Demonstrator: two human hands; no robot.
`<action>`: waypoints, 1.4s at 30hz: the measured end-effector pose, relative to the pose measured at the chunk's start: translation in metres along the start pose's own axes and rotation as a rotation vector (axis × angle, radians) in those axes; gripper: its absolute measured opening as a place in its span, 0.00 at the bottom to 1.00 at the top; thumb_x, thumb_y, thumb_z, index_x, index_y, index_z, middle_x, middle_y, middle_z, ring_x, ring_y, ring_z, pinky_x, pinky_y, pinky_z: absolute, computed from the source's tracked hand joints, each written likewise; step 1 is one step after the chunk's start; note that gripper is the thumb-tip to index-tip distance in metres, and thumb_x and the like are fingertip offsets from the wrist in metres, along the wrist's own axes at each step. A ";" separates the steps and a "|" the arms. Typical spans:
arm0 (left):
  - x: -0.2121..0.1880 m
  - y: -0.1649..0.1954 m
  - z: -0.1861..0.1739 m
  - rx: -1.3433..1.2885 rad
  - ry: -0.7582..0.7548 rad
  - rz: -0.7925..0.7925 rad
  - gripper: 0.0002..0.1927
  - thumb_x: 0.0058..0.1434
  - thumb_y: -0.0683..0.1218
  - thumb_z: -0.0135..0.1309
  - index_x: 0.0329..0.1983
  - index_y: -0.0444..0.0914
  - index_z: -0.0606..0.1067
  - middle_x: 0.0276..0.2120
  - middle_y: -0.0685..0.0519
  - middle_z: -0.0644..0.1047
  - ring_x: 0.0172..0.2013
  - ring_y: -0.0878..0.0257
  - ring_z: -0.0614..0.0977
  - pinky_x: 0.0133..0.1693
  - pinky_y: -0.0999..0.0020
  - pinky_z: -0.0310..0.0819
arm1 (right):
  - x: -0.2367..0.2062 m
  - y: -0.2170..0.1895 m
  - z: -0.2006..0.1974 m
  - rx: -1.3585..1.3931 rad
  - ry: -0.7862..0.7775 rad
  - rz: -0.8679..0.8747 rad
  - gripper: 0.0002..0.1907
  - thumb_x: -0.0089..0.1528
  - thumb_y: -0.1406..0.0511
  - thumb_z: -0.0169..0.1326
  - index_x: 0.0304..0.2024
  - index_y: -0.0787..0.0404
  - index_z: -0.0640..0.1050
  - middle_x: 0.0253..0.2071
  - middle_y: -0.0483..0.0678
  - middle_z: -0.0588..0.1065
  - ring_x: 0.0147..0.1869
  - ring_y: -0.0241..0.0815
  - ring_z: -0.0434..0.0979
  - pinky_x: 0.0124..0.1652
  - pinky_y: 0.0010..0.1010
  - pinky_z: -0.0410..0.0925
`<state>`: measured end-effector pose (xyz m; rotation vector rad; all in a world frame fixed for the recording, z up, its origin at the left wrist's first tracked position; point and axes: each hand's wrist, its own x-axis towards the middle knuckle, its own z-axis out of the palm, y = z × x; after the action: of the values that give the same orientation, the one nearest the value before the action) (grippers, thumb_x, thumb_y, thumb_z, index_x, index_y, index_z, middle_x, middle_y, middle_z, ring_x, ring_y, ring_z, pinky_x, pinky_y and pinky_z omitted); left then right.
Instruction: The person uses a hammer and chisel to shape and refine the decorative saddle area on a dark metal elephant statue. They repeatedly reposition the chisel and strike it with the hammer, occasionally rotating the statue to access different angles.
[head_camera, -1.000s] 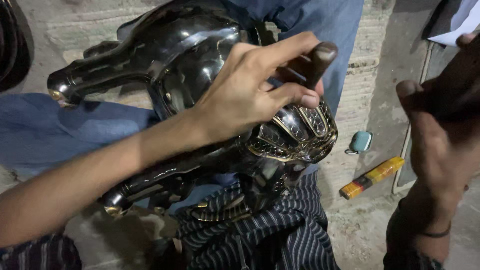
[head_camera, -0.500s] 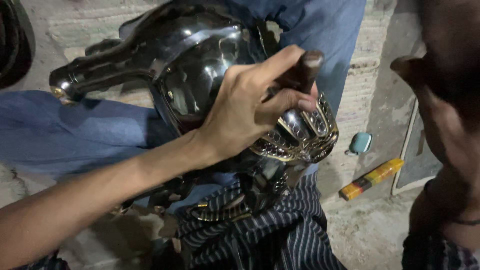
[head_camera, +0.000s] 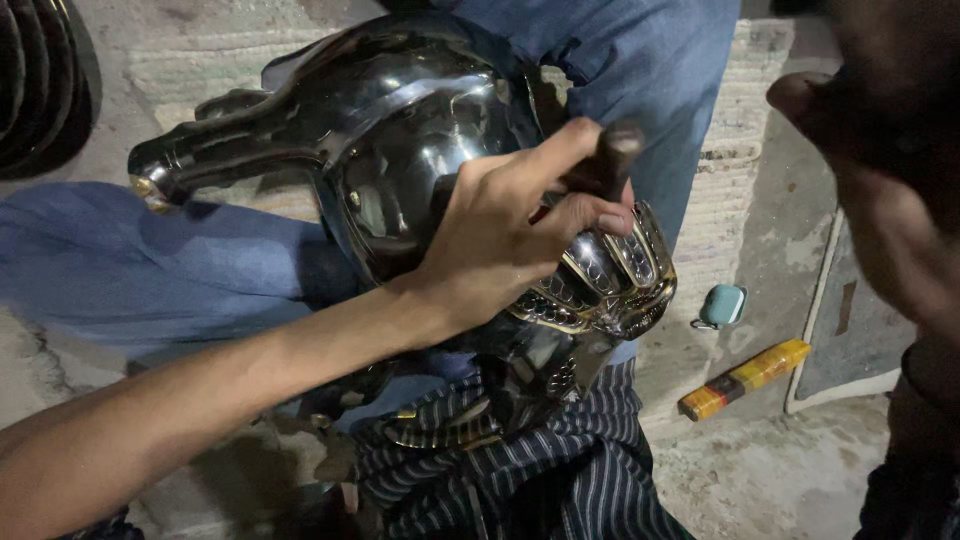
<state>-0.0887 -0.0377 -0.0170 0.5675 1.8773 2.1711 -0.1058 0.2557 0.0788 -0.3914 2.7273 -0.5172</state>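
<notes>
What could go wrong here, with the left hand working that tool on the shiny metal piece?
1. The left hand grips a dark tool handle right against the polished metal piece; a slip could scratch the finish or hit the ornate gold-trimmed part.
2. The piece appears to rest only on the lap, over striped cloth; it may roll or shift under pressure.
3. The right hand is raised, blurred and off the piece, so nothing steadies it.

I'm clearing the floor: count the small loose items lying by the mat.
2: a teal case beside the woven mat, and a yellow-orange packet just below it. Others may be hidden.
</notes>
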 end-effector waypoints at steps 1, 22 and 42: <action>0.000 0.000 0.000 0.018 0.013 0.026 0.09 0.70 0.35 0.53 0.52 0.33 0.71 0.41 0.48 0.84 0.44 0.62 0.89 0.42 0.72 0.87 | 0.004 -0.004 -0.002 -0.037 -0.016 -0.016 0.25 0.69 0.64 0.48 0.68 0.63 0.69 0.56 0.53 0.75 0.55 0.41 0.78 0.54 0.29 0.72; 0.015 -0.024 0.004 0.023 -0.135 0.183 0.24 0.64 0.27 0.51 0.63 0.33 0.71 0.44 0.44 0.84 0.44 0.61 0.89 0.46 0.74 0.86 | 0.025 -0.048 -0.021 -0.306 -0.062 -0.148 0.27 0.63 0.72 0.53 0.66 0.68 0.69 0.51 0.62 0.76 0.47 0.49 0.78 0.44 0.34 0.73; 0.055 -0.015 0.000 -0.015 -0.466 0.355 0.22 0.65 0.29 0.54 0.62 0.32 0.72 0.40 0.42 0.83 0.40 0.65 0.90 0.26 0.77 0.80 | -0.076 -0.034 0.036 0.441 0.502 0.102 0.13 0.70 0.73 0.54 0.57 0.65 0.72 0.48 0.50 0.72 0.47 0.42 0.77 0.53 0.29 0.73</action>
<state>-0.1393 -0.0134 -0.0237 1.3566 1.5964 2.0013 -0.0170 0.2392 0.0811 -0.0013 2.9428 -1.3034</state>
